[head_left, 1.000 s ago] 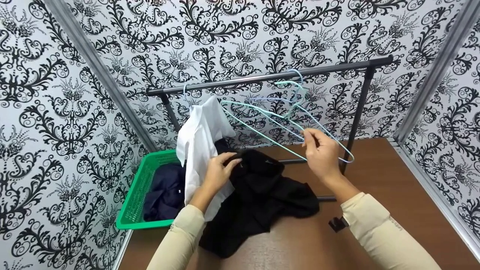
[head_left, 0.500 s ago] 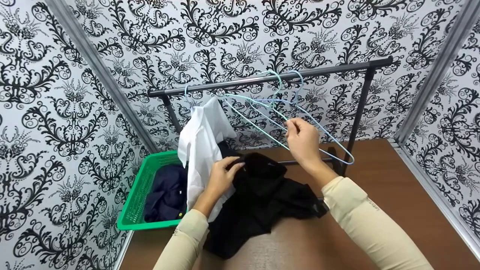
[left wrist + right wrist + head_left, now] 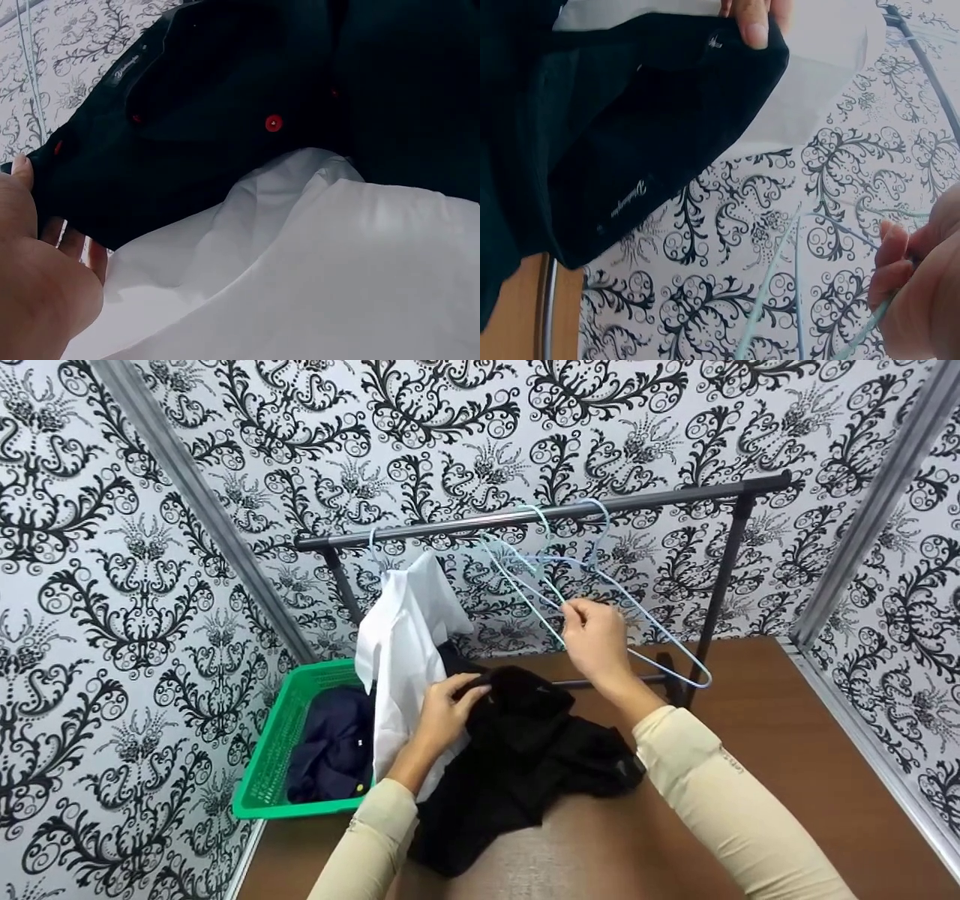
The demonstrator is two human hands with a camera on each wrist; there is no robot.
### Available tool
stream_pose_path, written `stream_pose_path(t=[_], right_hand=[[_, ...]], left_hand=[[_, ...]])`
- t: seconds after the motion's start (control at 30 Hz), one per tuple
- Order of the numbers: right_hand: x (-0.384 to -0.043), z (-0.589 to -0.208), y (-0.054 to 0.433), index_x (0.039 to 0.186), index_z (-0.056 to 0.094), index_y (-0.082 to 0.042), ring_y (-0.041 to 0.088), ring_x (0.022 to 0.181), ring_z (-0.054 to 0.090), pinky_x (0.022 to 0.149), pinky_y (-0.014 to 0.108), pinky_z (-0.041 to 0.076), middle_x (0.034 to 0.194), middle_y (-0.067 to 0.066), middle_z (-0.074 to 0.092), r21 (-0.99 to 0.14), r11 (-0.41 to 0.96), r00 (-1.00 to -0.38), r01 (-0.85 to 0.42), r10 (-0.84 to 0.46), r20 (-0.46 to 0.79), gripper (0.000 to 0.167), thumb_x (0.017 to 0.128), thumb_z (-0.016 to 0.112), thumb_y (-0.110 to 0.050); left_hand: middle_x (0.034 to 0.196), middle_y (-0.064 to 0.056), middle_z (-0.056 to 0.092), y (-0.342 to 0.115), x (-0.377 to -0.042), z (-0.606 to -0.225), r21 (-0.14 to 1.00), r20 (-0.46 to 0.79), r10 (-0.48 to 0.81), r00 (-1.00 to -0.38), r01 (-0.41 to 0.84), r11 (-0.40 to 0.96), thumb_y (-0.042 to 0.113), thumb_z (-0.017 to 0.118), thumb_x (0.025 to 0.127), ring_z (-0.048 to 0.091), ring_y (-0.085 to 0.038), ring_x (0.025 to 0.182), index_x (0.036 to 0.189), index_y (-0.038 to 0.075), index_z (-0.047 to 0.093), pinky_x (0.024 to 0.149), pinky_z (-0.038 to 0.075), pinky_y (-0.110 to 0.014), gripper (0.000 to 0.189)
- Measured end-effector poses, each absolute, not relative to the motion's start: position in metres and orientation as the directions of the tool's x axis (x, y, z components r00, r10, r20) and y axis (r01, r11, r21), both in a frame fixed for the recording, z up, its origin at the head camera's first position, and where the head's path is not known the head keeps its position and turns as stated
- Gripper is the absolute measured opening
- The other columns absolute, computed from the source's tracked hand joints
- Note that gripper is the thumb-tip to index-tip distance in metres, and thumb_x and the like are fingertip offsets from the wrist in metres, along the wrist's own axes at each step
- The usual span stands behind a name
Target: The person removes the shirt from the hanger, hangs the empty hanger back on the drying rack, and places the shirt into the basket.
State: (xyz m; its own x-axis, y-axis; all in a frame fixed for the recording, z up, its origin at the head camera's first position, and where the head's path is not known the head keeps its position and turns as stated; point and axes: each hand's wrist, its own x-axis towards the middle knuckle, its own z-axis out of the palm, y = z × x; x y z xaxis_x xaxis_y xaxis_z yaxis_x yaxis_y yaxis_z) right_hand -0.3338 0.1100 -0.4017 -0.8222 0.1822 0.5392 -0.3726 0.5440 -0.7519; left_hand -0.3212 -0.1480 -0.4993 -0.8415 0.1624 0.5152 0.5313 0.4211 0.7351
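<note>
My left hand pinches the collar edge of a black shirt, which is bunched on the table. Red buttons show on its dark cloth in the left wrist view. With its thumb and curled fingers, my right hand grips the arm of a mint-green hanger, held tilted to the right of the collar. The hanger's hook overlaps the rack's rail in the head view. From the right wrist, the shirt's neck opening faces up and the hanger's free end points toward it.
A white shirt hangs on the dark rail at the left. Behind my right hand hangs a blue hanger. The green basket at the left holds navy clothing. Patterned walls enclose the brown table.
My right hand has moved left with the green hanger, bringing it closer to the black shirt and turning it narrower in view. The left hand keeps its pinch, nearly still.
</note>
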Motion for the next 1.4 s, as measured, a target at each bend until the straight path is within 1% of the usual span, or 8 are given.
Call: stream_pose_path(t=[0.27, 0.43, 0.53, 0.6, 0.7, 0.97, 1.2, 1.4], right_hand=[[-0.338, -0.400, 0.108, 0.057, 0.045, -0.016, 0.019, 0.056, 0.040, 0.063, 0.034, 0.034, 0.054, -0.002, 0.042, -0.715, 0.606, -0.842, -0.349, 0.132, 0.523, 0.047, 0.099, 0.063, -0.007], [-0.338, -0.397, 0.108, 0.061, 0.062, -0.010, 0.024, 0.060, 0.053, 0.078, 0.040, 0.045, 0.059, 0.008, 0.062, -0.713, 0.618, -0.859, -0.331, 0.116, 0.499, 0.036, 0.097, 0.059, -0.005], [-0.339, -0.398, 0.109, 0.067, 0.070, -0.009, 0.024, 0.062, 0.056, 0.074, 0.038, 0.046, 0.060, 0.005, 0.064, -0.706, 0.626, -0.859, -0.330, 0.110, 0.499, 0.032, 0.096, 0.058, -0.004], [-0.339, -0.399, 0.110, 0.067, 0.069, -0.009, 0.025, 0.061, 0.052, 0.066, 0.036, 0.042, 0.056, 0.004, 0.057, -0.701, 0.630, -0.859, -0.334, 0.104, 0.502, 0.031, 0.095, 0.057, -0.004], [-0.340, -0.399, 0.110, 0.065, 0.066, -0.008, 0.025, 0.061, 0.050, 0.068, 0.035, 0.040, 0.056, 0.002, 0.054, -0.695, 0.635, -0.858, -0.336, 0.098, 0.504, 0.031, 0.095, 0.058, -0.005], [-0.340, -0.398, 0.111, 0.061, 0.055, -0.013, 0.021, 0.063, 0.053, 0.075, 0.035, 0.044, 0.066, 0.012, 0.066, -0.715, 0.625, -0.883, -0.312, 0.088, 0.462, 0.040, 0.100, 0.061, -0.007], [-0.338, -0.395, 0.113, 0.057, 0.048, -0.018, 0.022, 0.064, 0.053, 0.071, 0.033, 0.043, 0.072, 0.013, 0.072, -0.704, 0.637, -0.886, -0.314, 0.070, 0.458, 0.047, 0.101, 0.063, -0.009], [-0.339, -0.392, 0.116, 0.058, 0.047, -0.016, 0.023, 0.064, 0.052, 0.068, 0.033, 0.041, 0.071, 0.014, 0.070, -0.676, 0.658, -0.885, -0.331, 0.032, 0.465, 0.046, 0.100, 0.060, -0.005]], left_hand=[[0.105, -0.005, 0.084, -0.144, -0.322, -0.498, 0.755, 0.508, 0.160, -0.846, 0.527, 0.390, 0.020, 0.080, 0.096, 0.077, -0.018, 0.098, 0.109, 0.011, 0.083, 0.090, 0.062, -0.029, 0.016], [0.108, -0.006, 0.084, -0.143, -0.320, -0.498, 0.762, 0.490, 0.168, -0.855, 0.514, 0.393, 0.020, 0.080, 0.097, 0.078, -0.019, 0.102, 0.110, 0.011, 0.083, 0.092, 0.062, -0.029, 0.017], [0.109, -0.007, 0.083, -0.143, -0.319, -0.499, 0.763, 0.483, 0.173, -0.858, 0.510, 0.398, 0.020, 0.080, 0.096, 0.078, -0.021, 0.102, 0.111, 0.010, 0.083, 0.092, 0.062, -0.030, 0.018], [0.109, -0.008, 0.083, -0.142, -0.319, -0.500, 0.763, 0.482, 0.172, -0.859, 0.508, 0.401, 0.020, 0.080, 0.096, 0.078, -0.022, 0.102, 0.111, 0.009, 0.082, 0.092, 0.062, -0.031, 0.018], [0.109, -0.007, 0.083, -0.141, -0.319, -0.501, 0.772, 0.469, 0.170, -0.867, 0.496, 0.398, 0.020, 0.080, 0.097, 0.077, -0.021, 0.102, 0.111, 0.010, 0.082, 0.092, 0.061, -0.030, 0.018], [0.114, -0.009, 0.082, -0.135, -0.316, -0.509, 0.786, 0.447, 0.168, -0.879, 0.475, 0.396, 0.022, 0.080, 0.096, 0.077, -0.026, 0.109, 0.115, 0.009, 0.081, 0.099, 0.061, -0.040, 0.022], [0.122, -0.011, 0.080, -0.120, -0.312, -0.531, 0.744, 0.414, 0.176, -0.893, 0.444, 0.500, 0.026, 0.082, 0.095, 0.076, -0.028, 0.116, 0.123, 0.008, 0.078, 0.104, 0.059, -0.044, 0.033], [0.137, -0.023, 0.069, -0.108, -0.315, -0.572, 0.657, 0.299, 0.218, -0.929, 0.366, 0.659, 0.034, 0.083, 0.093, 0.064, -0.043, 0.132, 0.130, 0.007, 0.073, 0.115, 0.048, -0.057, 0.047]])
